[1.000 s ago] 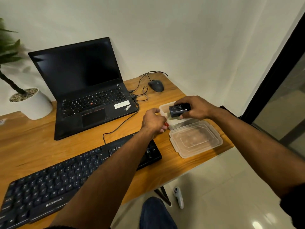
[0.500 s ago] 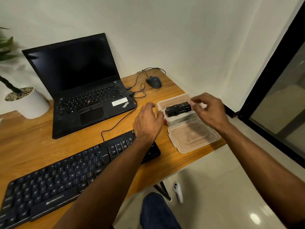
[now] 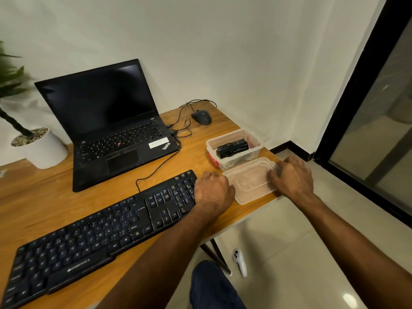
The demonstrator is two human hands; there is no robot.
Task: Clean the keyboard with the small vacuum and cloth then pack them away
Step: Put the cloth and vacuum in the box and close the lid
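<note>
The clear plastic box (image 3: 254, 145) stands open near the right end of the wooden desk (image 3: 55, 197), and the small black vacuum (image 3: 232, 148) lies inside it, slanting across the tub; under it there is something pale that may be the cloth, though the cloudy wall makes that hard to tell. A red patch shows at the box's near left corner. Just in front of the box, touching or almost touching it, the clear lid (image 3: 250, 180) lies flat on the desk, and its near right corner reaches the desk edge. The left hand (image 3: 213, 191) grips the lid's left side with curled fingers, and the right hand (image 3: 291, 178) grips its right side, hanging partly past the desk edge over the tiled floor. The black keyboard (image 3: 95, 237) lies diagonally along the front of the desk, its right end under the left wrist. Behind the box a strip of bare desk runs back to the mouse (image 3: 201, 117) by the wall
</note>
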